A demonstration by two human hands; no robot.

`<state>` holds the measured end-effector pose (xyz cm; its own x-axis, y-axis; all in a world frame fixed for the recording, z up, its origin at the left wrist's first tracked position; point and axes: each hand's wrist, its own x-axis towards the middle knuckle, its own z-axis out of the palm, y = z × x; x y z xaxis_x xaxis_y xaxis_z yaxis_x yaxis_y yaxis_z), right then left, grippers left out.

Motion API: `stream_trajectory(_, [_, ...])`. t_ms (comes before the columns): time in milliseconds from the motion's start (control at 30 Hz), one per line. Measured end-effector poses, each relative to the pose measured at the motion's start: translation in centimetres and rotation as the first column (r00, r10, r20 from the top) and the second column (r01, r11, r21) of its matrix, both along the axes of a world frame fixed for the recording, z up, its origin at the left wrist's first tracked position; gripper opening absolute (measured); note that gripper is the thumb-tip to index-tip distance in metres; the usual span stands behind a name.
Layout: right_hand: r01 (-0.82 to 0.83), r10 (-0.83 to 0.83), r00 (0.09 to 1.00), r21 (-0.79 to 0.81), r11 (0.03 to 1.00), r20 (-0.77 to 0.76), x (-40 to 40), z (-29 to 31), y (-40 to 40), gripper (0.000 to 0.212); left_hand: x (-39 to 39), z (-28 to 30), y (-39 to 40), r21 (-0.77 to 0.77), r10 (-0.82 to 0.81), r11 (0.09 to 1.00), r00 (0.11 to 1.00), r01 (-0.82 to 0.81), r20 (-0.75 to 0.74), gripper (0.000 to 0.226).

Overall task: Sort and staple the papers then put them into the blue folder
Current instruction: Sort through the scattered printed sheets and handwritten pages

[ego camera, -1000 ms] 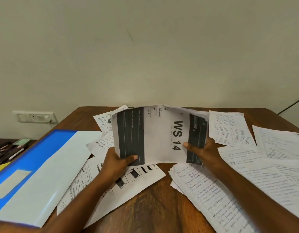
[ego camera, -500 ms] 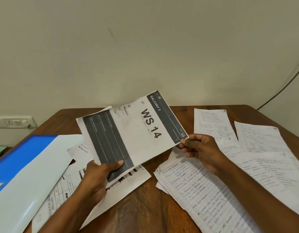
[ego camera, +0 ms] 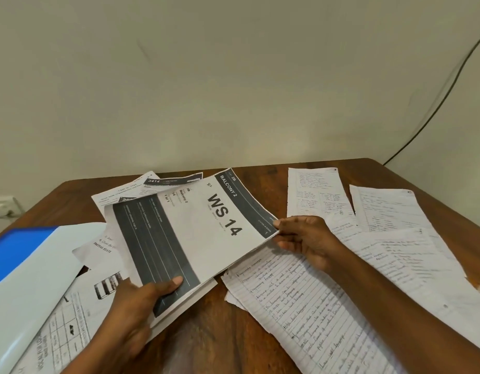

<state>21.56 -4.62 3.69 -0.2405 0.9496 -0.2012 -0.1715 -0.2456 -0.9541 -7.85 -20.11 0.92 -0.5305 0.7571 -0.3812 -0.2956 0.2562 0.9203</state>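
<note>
I hold a printed sheet marked "WS 14" (ego camera: 203, 230) just above the table, tilted. My left hand (ego camera: 136, 306) grips its near dark-banded corner, thumb on top. My right hand (ego camera: 303, 238) pinches its right corner. More printed sheets (ego camera: 141, 190) lie beneath and behind it. The blue folder (ego camera: 22, 255) lies open at the left, its pale inner flap facing up. Handwritten lined pages (ego camera: 301, 300) are spread over the right half of the table. No stapler is in view.
The wooden table (ego camera: 220, 333) meets a plain wall at the back. A wall socket (ego camera: 1, 206) sits at the far left. A black cable (ego camera: 436, 109) runs down the wall at the right. A form with a grid (ego camera: 63, 333) lies under the folder's edge.
The "WS 14" sheet has turned from facing me upright to a flatter tilt over the printed pile. My right hand has shifted to its right corner. The view has swung rightward.
</note>
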Motion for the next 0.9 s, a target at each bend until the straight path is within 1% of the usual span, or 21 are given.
stream_trajectory(33, [0.000,0.000,1.000,-0.014,1.000,-0.003,0.0,-0.1,0.0,0.028,0.2,0.0,0.0,-0.014,-0.001,1.000,1.000,0.000,-0.007,0.086])
stream_trajectory(100, [0.013,-0.013,1.000,-0.025,1.000,-0.008,0.1,-0.2,0.2,0.024,0.3,0.0,0.0,-0.032,-0.001,0.999,0.999,-0.001,-0.038,0.093])
stream_trajectory(133, [0.027,-0.027,1.000,-0.026,0.999,-0.002,0.0,-0.3,0.2,0.023,0.3,0.1,-0.1,-0.034,-0.005,0.999,0.999,0.003,-0.049,0.091])
stream_trajectory(200, [0.053,-0.053,0.998,-0.023,0.998,0.027,0.0,-0.6,0.3,0.022,0.6,0.2,-0.3,-0.058,0.004,0.998,0.995,-0.010,-0.098,0.077])
stream_trajectory(267, [0.068,-0.066,0.996,-0.027,0.997,0.060,0.0,-0.8,0.3,0.023,0.7,-0.1,-0.2,-0.078,-0.004,0.997,0.988,-0.008,-0.153,0.074])
stream_trajectory(300, [0.075,-0.072,0.995,-0.031,0.997,0.070,0.1,-0.9,0.3,0.023,0.9,-0.1,-0.2,-0.097,0.002,0.995,0.981,-0.021,-0.196,0.078])
stream_trajectory(333, [0.078,-0.075,0.994,-0.036,0.996,0.074,0.2,-0.9,0.3,0.023,1.1,0.0,-0.1,-0.097,0.007,0.995,0.966,-0.033,-0.258,0.087])
stream_trajectory(400, [0.085,-0.081,0.993,-0.048,0.995,0.086,0.7,-0.9,0.1,0.024,1.8,0.2,-0.3,-0.058,-0.006,0.998,0.912,-0.020,-0.411,0.114])
stream_trajectory(433, [0.098,-0.092,0.991,-0.055,0.994,0.096,1.0,-1.0,0.1,0.023,2.3,0.3,-0.4,-0.011,0.014,1.000,0.867,-0.022,-0.497,0.124])
stream_trajectory(467, [0.108,-0.101,0.989,-0.061,0.992,0.111,1.1,-1.0,0.1,0.021,3.3,0.7,-0.5,0.036,0.043,0.999,0.796,-0.027,-0.604,0.129])
stream_trajectory(500, [0.107,-0.097,0.987,-0.068,0.992,0.129,1.0,-1.0,0.1,0.019,4.3,1.2,-0.6,0.082,0.078,0.996,0.678,-0.026,-0.731,0.131])
stream_trajectory(533, [0.100,-0.088,0.986,-0.076,0.992,0.143,0.8,-0.9,0.1,0.016,5.4,1.6,-0.3,0.126,0.098,0.992,0.528,0.017,-0.844,0.128])
stream_trajectory(567, [0.092,-0.079,0.985,-0.081,0.992,0.152,0.5,-0.8,0.1,0.013,6.5,1.9,0.2,0.151,0.103,0.983,0.379,0.100,-0.920,0.122])
stream_trajectory(600, [0.085,-0.071,0.985,-0.083,0.993,0.154,0.1,-0.6,0.2,0.010,7.5,2.0,1.1,0.123,0.064,0.969,0.262,0.216,-0.963,0.112])
stream_trajectory(633, [0.075,-0.061,0.986,-0.088,0.993,0.155,-0.3,-0.5,0.2,0.008,8.4,2.0,2.0,0.049,-0.006,0.944,0.165,0.327,-0.986,0.099])
stream_trajectory(667, [0.061,-0.046,0.987,-0.094,0.994,0.155,-0.6,-0.2,0.0,0.006,9.3,1.7,3.0,-0.047,-0.082,0.911,0.071,0.409,-0.994,0.087])
stream_trajectory(700, [0.046,-0.030,0.987,-0.099,0.994,0.157,-0.6,-0.1,-0.1,0.005,10.3,1.5,4.1,-0.124,-0.129,0.883,-0.019,0.452,-0.991,0.076])
stream_trajectory(733, [0.036,-0.019,0.987,-0.104,0.994,0.159,-0.5,0.1,-0.2,0.006,11.3,1.1,5.2,-0.164,-0.139,0.864,-0.087,0.476,-0.986,0.066])
stream_trajectory(767, [0.033,-0.015,0.987,-0.110,0.993,0.158,-0.4,0.2,-0.3,0.011,12.3,0.9,6.2,-0.167,-0.121,0.854,-0.125,0.492,-0.985,0.057])
stream_trajectory(833, [0.053,-0.037,0.990,-0.118,0.992,0.137,-0.2,0.2,-0.5,0.018,13.7,0.6,7.9,-0.129,-0.065,0.843,-0.139,0.522,-0.988,0.038])
stream_trajectory(900, [0.072,-0.057,0.989,-0.113,0.991,0.136,-0.2,0.1,-0.5,0.019,14.4,0.4,9.1,-0.116,-0.026,0.846,-0.177,0.521,-0.984,0.022])
